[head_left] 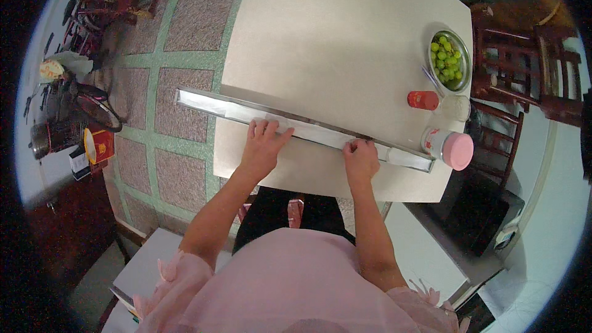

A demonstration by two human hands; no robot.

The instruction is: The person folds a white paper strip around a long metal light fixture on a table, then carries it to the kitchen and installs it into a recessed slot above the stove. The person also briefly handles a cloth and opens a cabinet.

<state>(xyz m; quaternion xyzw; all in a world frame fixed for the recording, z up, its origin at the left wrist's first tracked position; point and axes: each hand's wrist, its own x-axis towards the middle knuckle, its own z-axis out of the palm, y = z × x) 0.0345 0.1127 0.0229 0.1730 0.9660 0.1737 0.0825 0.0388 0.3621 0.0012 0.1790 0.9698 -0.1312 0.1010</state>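
Observation:
A long, narrow metal channel (209,105) lies across the near part of a pale table (345,37), its left end jutting past the table's edge over the floor. A white strip lies along it. My left hand (264,145) rests flat on the strip near the channel's middle, fingers spread. My right hand (360,157) pinches the strip further right, fingers curled at the channel's near edge.
A metal bowl of green fruit (449,60), a red-capped jar (423,100), a clear glass (456,107) and a white container with a pink lid (449,147) stand at the table's right side. Dark wooden chairs (524,68) are to the right, clutter on the tiled floor to the left.

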